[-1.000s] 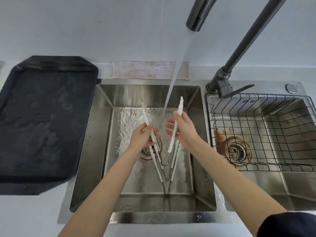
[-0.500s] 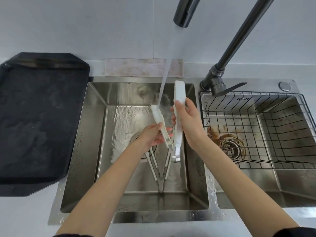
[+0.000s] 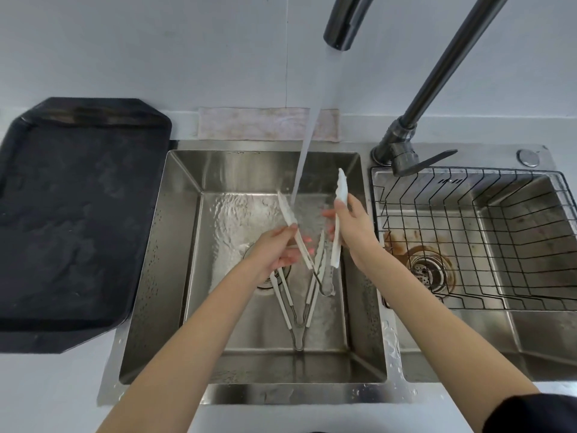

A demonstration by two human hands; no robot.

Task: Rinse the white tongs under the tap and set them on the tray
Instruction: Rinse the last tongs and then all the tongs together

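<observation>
Each hand's grip pinches one arm of the white tongs, left hand and right hand spreading them so the tap's stream rinses between.

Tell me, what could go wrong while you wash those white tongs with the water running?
The white tongs are wet, and each hand, left hand and right hand, pinches only one arm, so they might slip and drop onto the other tongs lying in the sink. The stream hits the tong arm and may splash out. Carrying them left to the black tray could drip water on the counter.
</observation>
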